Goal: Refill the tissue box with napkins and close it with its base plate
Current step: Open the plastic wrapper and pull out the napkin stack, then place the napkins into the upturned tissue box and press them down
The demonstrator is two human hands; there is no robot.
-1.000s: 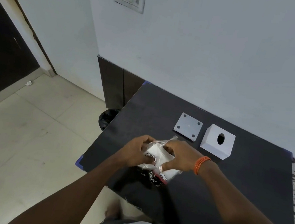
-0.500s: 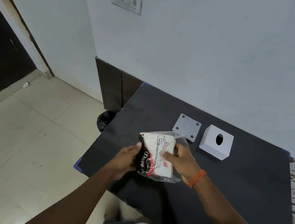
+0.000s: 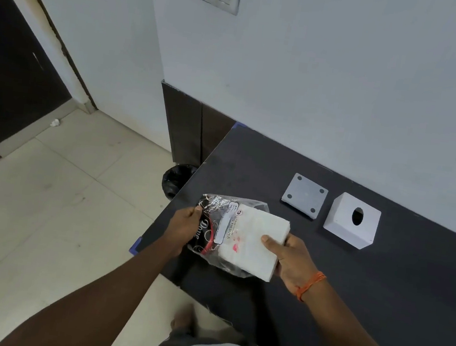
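A white stack of napkins [image 3: 252, 243] sticks halfway out of a clear printed plastic wrapper [image 3: 210, 222] over the near left of the black table [image 3: 378, 292]. My left hand [image 3: 186, 225] pinches the wrapper's left end. My right hand [image 3: 293, 260] grips the stack's right edge, thumb on top. The white tissue box [image 3: 351, 221], with a round hole in its upper face, stands at the table's back. Its grey square base plate [image 3: 305, 195] with four corner dots lies flat just left of it.
A white wall runs right behind the table. A black-lined bin [image 3: 177, 178] stands on the tiled floor by the table's left edge. A dark doorway is at far left.
The packet was bunched between both hands, then held upright. Now the napkin stack has slid out rightward from the wrapper, with my hands farther apart.
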